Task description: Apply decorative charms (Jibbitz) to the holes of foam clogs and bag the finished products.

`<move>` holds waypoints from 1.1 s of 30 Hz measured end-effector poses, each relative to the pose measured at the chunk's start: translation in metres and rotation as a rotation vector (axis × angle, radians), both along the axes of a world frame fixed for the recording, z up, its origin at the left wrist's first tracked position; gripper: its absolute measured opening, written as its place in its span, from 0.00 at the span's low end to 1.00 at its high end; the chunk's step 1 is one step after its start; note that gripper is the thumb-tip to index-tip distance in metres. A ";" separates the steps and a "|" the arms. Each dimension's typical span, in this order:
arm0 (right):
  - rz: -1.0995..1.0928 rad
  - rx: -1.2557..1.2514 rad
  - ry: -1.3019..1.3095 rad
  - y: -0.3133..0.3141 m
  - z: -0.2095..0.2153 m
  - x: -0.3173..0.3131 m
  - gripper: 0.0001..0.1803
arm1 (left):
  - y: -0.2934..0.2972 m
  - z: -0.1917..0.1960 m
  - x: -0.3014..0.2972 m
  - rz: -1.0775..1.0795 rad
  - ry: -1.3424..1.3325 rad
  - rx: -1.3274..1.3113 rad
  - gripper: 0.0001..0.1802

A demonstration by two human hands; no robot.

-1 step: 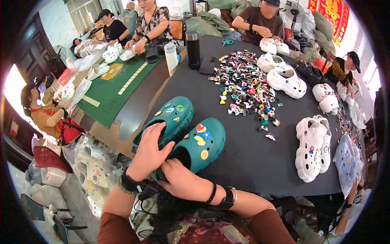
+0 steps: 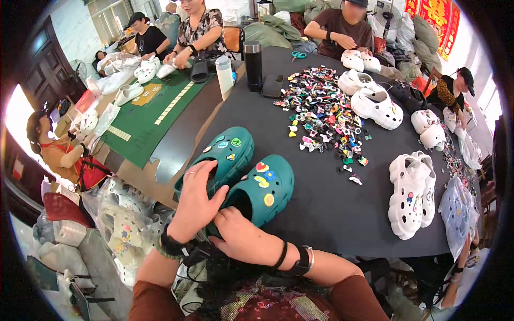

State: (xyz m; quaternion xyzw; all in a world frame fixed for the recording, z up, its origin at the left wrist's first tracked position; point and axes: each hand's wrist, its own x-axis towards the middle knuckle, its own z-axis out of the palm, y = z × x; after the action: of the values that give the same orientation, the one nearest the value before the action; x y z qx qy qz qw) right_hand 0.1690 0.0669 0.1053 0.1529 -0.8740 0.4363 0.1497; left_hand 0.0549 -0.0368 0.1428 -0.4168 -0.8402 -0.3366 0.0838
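Two dark green clogs lie side by side at the near left edge of the black table, toes pointing away from me. The left green clog (image 2: 231,147) carries several charms, among them a round green one. On the right green clog (image 2: 276,184) are a red heart, a blue flower, a yellow shape and a round orange charm. My left hand (image 2: 199,203) grips the left clog at its foot opening, fingers bent over the rim. My right hand (image 2: 243,235) closes on the heel end of the right clog; its fingertips are partly hidden.
A heap of loose charms (image 2: 326,115) covers the table's middle. White clogs (image 2: 409,198) stand at right, with more white clogs (image 2: 375,107) beyond the heap. A black bottle (image 2: 253,67) and a white bottle (image 2: 225,77) stand at the far left. Co-workers sit around both tables.
The right green clog and my right hand have shifted very slightly left. Both hands keep their hold on the clogs.
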 end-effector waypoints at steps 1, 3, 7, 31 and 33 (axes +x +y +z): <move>0.023 0.058 -0.039 0.005 0.004 0.003 0.25 | 0.004 0.009 0.010 0.017 0.095 0.068 0.23; 0.059 0.153 -0.094 0.016 0.015 0.011 0.23 | 0.008 0.018 0.026 0.032 0.135 0.103 0.20; 0.146 0.135 -0.027 0.044 0.038 0.031 0.22 | 0.000 0.026 0.054 -0.069 -0.143 0.189 0.10; 0.127 0.088 -0.016 0.172 0.019 -0.057 0.23 | 0.066 -0.039 0.048 -0.041 -1.709 0.840 0.19; 0.133 0.073 0.003 0.171 0.017 -0.056 0.22 | 0.065 -0.041 0.051 -0.018 -1.689 0.843 0.19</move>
State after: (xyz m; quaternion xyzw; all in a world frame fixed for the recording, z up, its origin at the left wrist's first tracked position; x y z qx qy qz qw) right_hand 0.1131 0.2374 0.1225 0.2166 -0.8770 0.4129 0.1160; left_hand 0.1057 0.0284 0.1021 0.0234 -0.4285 -0.8040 -0.4115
